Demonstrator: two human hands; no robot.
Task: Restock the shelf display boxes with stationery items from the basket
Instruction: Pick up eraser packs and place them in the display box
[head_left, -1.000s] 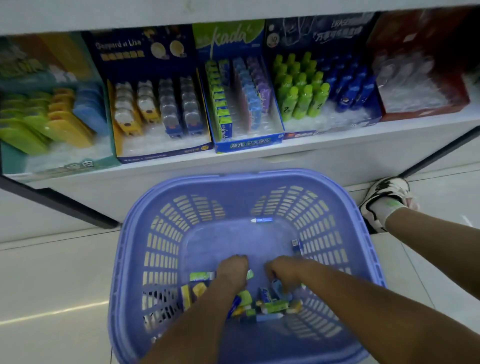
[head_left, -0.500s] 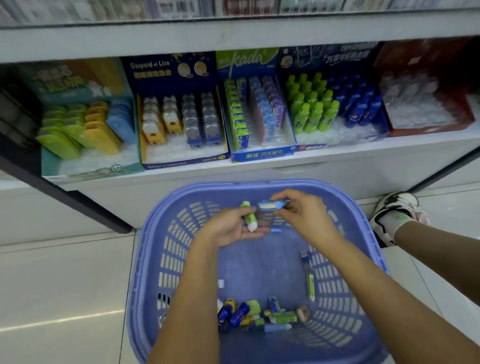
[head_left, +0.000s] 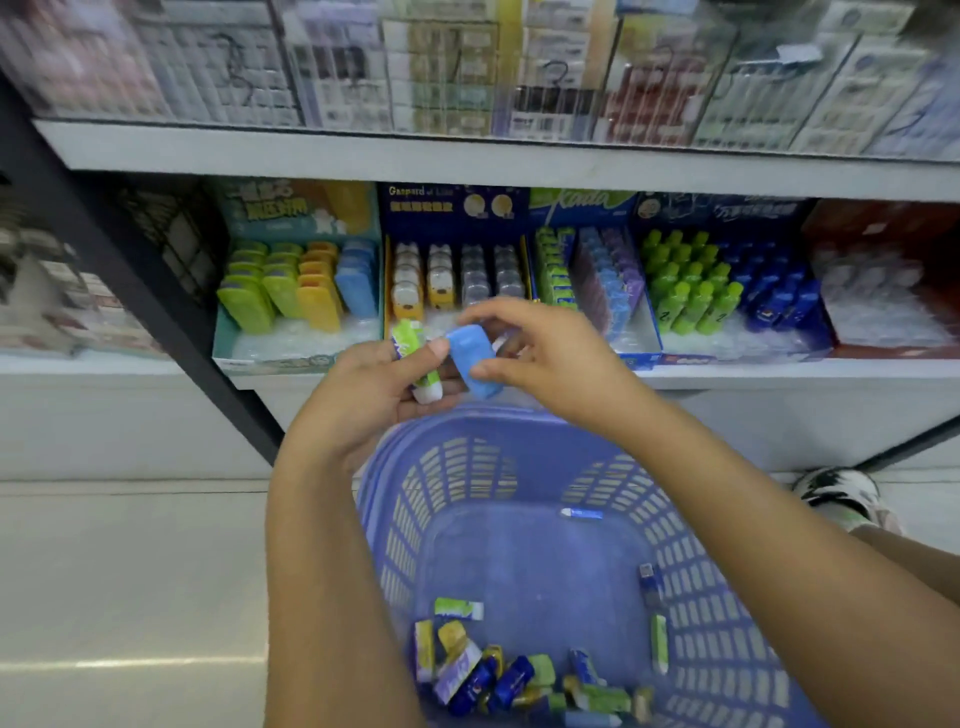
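Pale floor tiles run under a white shelf that stands behind the purple basket. Five display boxes line the shelf beyond the basket's far rim. The teal box has four rows of cases: two green, one orange, one blue. The navy box is lettered "Gaspard" and also holds four rows. The green-topped box reads "kada" and carries green, blue and purple rows. The dark blue box holds green and blue bottles, the front green ones marked "2". The red box is too blurred to read.

Above the basket's far rim the two hands meet. The left grip is curled round one green-and-white item, thumb laid across it. The right grip pinches one blue case between thumb and fingers, just beside the green one.

Inside the basket a heap of small packs lies against the near wall, too jumbled to count. Four more pieces lie apart from it, among them a blue tube near the far wall. One shoe stands right of the basket.
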